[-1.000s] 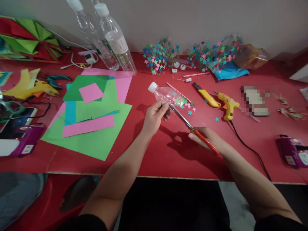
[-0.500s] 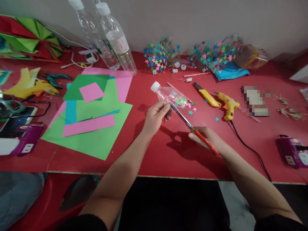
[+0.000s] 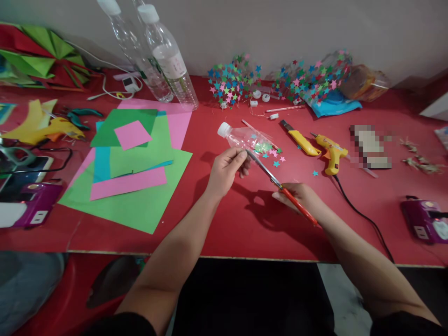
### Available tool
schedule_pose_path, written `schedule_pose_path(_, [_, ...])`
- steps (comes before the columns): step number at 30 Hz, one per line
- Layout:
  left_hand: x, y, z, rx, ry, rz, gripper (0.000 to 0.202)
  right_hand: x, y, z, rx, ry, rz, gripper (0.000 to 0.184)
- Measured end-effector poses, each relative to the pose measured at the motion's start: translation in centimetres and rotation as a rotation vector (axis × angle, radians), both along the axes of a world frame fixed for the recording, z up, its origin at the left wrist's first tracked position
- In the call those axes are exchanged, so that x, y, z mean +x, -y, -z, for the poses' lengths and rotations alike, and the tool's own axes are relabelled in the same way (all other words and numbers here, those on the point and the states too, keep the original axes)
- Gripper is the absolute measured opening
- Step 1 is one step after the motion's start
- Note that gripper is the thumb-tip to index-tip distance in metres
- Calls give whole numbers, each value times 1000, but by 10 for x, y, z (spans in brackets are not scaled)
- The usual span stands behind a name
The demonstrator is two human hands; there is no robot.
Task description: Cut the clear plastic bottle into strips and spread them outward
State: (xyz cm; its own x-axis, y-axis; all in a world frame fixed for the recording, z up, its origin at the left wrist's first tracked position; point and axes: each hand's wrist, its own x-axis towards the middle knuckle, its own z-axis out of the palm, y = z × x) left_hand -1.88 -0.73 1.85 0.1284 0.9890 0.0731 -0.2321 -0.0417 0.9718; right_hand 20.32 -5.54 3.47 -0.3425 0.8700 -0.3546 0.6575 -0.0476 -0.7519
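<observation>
Left hand (image 3: 227, 170) pinches the lying bottle (image 3: 241, 137); right hand (image 3: 301, 198) clenches scissors (image 3: 276, 179), blades at the bottle's side. Stars (image 3: 275, 158), knife (image 3: 303, 142) and glue gun (image 3: 331, 151) lie just beyond, mid-table (image 3: 245, 233).

The bottle (image 3: 245, 138) is clear plastic with a white cap. It lies on its side just beyond the left hand (image 3: 226, 170), pinched by its fingertips, cap pointing away to the left. The scissors (image 3: 276, 182) have red handles in the right hand (image 3: 301, 198); their steel blades slant up-left, tips at the bottle.
</observation>
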Motion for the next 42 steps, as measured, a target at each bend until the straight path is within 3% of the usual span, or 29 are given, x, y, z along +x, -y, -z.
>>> schedule_pose_path(3, [-5,-1,-3,-23,-21,-14,22,1,-3,0,25,-9,-27,54])
schedule_pose_path(8, [-7,-9,5,-63,52,-330,8,2,-4,-4,17,-35,-20,54])
schedule_pose_path(11, [-9,-17,13,-68,99,-375,21,3,-4,-6,-13,-67,-14,53])
schedule_pose_path(13, [-12,-21,16,-40,114,-329,28,3,-4,-6,-9,-66,-27,52])
schedule_pose_path(15, [-15,-23,18,-73,178,-142,33,2,-5,-5,10,-54,-50,52])
schedule_pose_path(18, [-17,-22,17,-260,313,202,34,2,-5,-4,28,-41,-79,53])
schedule_pose_path(20, [-16,-20,15,-315,375,300,33,2,-5,-3,40,-33,-82,54])
schedule_pose_path(27, [-16,-21,8,-171,443,172,40,2,-5,-2,-36,-32,-66,55])
schedule_pose_path(32, [-18,-23,10,-205,410,46,45,2,-5,3,22,-9,-89,53])
schedule_pose_path(39, [-23,-22,8,-134,320,67,44,-1,0,-6,-239,-179,-89,48])
schedule_pose_path(42, [-21,-23,10,-106,272,13,45,-1,1,-8,-249,-192,-85,48])
